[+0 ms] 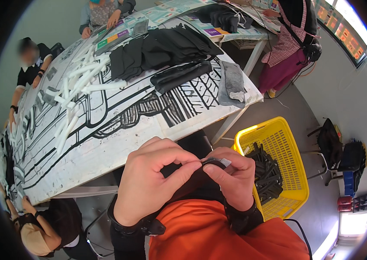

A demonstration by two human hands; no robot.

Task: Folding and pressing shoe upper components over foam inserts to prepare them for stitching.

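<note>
Above my lap, my left hand pinches one end of a small curved black strip between thumb and index finger. My right hand grips the strip's other end, where a pale greyish bit pokes out beside the fingers. The fingers cover part of the strip, so its full length is hidden. To the right of my hands stands a yellow plastic basket holding many flat black strips in a loose heap.
A white table with black line drawings carries stacked black fabric pieces, a folded black bundle, grey pads and scattered white rolls. Several people work around it. A black bag lies by the right wall.
</note>
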